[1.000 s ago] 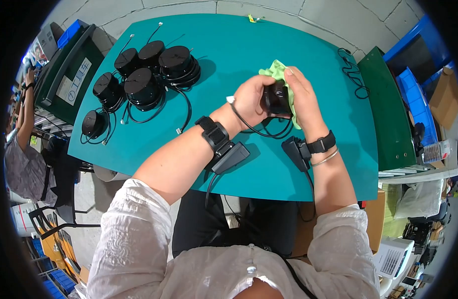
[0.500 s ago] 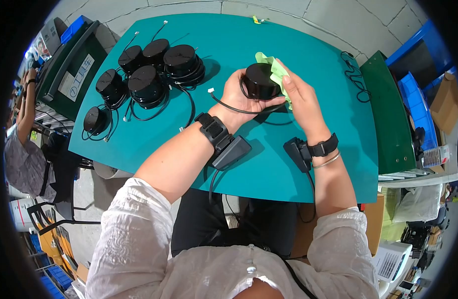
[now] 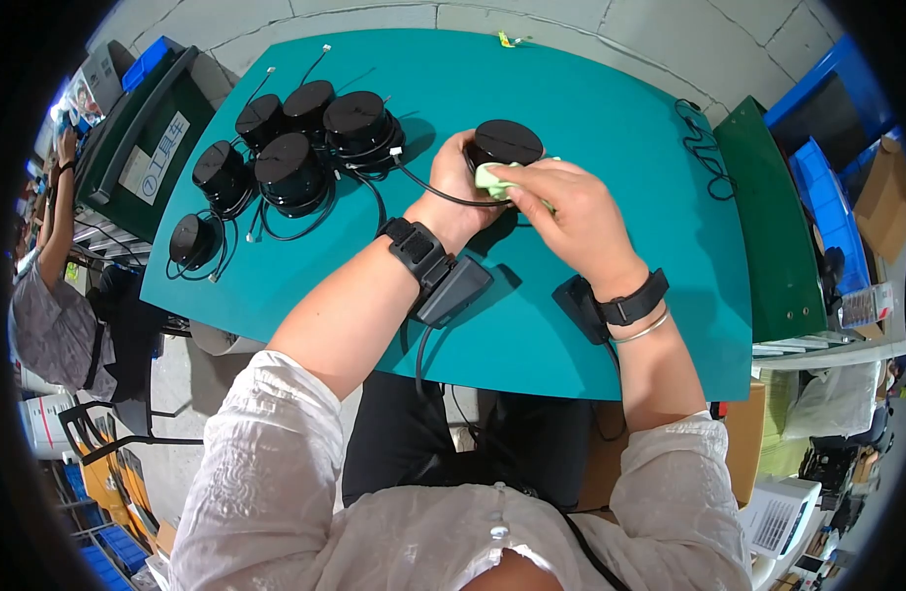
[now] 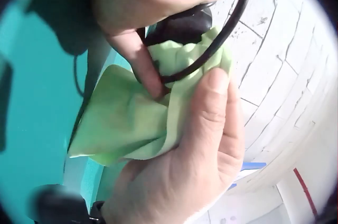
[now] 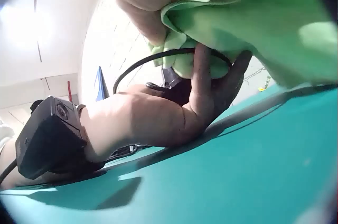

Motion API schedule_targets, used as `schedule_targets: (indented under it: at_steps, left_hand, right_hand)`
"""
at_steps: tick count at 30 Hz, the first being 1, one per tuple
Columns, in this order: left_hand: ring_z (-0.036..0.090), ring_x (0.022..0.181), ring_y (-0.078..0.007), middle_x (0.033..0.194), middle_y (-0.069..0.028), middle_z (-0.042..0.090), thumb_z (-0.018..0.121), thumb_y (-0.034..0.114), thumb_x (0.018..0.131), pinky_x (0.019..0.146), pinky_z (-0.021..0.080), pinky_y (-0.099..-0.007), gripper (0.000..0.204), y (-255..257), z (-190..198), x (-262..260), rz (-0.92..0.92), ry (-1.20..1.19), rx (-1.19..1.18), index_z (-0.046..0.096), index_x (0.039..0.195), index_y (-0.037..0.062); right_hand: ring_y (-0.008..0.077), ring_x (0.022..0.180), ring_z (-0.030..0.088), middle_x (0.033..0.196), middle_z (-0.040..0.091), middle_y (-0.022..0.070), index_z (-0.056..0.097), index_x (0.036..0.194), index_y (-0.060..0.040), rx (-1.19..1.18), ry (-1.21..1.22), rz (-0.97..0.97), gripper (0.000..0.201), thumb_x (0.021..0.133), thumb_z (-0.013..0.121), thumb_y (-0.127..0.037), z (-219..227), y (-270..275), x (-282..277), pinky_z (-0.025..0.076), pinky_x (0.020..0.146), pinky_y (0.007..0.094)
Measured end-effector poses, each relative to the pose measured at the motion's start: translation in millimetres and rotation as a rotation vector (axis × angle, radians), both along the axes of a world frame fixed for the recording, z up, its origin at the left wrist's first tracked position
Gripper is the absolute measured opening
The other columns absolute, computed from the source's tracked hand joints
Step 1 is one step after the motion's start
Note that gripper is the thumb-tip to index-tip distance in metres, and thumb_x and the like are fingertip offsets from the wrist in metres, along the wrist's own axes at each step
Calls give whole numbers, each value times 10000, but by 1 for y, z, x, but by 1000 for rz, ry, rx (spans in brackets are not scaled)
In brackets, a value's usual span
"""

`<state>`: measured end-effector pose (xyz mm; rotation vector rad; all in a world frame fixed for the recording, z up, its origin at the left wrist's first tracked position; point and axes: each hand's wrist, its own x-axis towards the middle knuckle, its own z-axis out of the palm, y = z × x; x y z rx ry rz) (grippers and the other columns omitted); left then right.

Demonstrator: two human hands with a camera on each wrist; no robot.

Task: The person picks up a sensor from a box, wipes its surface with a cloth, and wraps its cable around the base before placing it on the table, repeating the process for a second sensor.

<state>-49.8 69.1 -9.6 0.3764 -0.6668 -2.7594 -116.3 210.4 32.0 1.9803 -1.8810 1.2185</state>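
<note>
The left hand point(image 3: 447, 192) is holding the black cylinder point(image 3: 507, 141) above the surface point(image 3: 611, 108), fingers curling round its side; the right hand point(image 3: 583, 222) is pinching soft green cloth point(image 3: 492, 179) against it; seemingly hard and slippery, it is needing side support, clear of its cable point(image 3: 473, 203)

The person wore a whitish, crinkled shirt point(image 3: 414, 542) with a pale button point(image 3: 498, 533), its left sleeve point(image 3: 261, 448) embroidered, black trousers point(image 3: 389, 438), black wristbands point(image 3: 635, 298) bearing dark, cabled camera housings point(image 3: 455, 293), and a thin, silvery bangle point(image 3: 642, 327) beside the right wristband
</note>
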Motion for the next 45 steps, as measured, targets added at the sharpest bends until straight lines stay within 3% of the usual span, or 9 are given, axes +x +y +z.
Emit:
schedule_targets:
  at_steps: [8,14,20,21,26,30,32,34,45]
  left_hand:
    - [629,958,-298,1081,-134,624,401,392,952,849,527,-463,415,-3,7,3,-37,-38,-2,547,1135,49]
    - [618,977,-311,1096,-107,628,383,417,950,807,510,-526,403,2,10,3,-65,11,-44,568,1098,91]
    - [615,942,-346,1105,-118,628,341,407,957,700,496,-466,415,8,23,7,16,-149,-26,574,1108,98]
    - [612,913,-371,1100,-143,621,315,409,958,668,488,-461,440,0,17,7,-140,25,-44,569,1122,90]
    - [606,931,-406,1108,-168,614,299,417,957,667,493,-450,479,0,9,3,-94,-18,-92,559,1137,57]
    - [606,984,-381,1125,-174,611,333,414,951,746,511,-455,483,-1,9,4,-125,9,10,553,1147,31]
    - [606,1010,-336,1150,-167,602,387,402,943,848,512,-461,462,-2,8,2,-51,-14,184,546,1167,30]
    - [609,1017,-293,1166,-157,592,429,384,941,903,510,-442,441,-7,-3,9,-207,257,152,536,1176,26]
    - [654,970,-261,1180,-138,603,413,441,962,680,597,-367,464,-3,-11,6,-320,234,85,519,1231,79]
  right_hand:
    - [209,779,635,912,683,86,666,1107,-109,82,-313,50,219,923,560,-163,-6,0,-6,496,719,301]
    - [107,841,620,984,681,48,636,1129,-11,51,-922,87,270,962,540,-199,-10,-1,-15,496,764,242]
    - [158,911,626,1009,642,96,578,1094,49,-405,-1399,-54,244,964,516,-148,-14,5,-52,509,806,295]
    - [185,939,625,1021,629,105,565,1082,38,-481,-1385,-131,223,975,483,-140,-11,7,-60,512,814,310]
    - [174,951,614,1056,629,107,568,1136,33,-694,-1274,-201,268,992,450,-159,0,13,-58,500,821,304]
    - [133,985,576,1115,630,69,597,1181,-7,-93,-687,77,347,1005,446,-265,5,7,-14,445,883,272]
    - [275,1223,500,1271,575,121,585,1248,-115,96,-125,215,312,983,461,-223,0,-1,-11,372,1030,381]
    - [305,1274,438,1304,554,87,580,1266,-165,184,32,201,331,952,488,-211,4,-3,-6,338,1056,425]
    - [280,1336,367,1411,458,45,517,1327,-197,167,183,147,384,950,471,-247,6,-1,-10,306,1082,429]
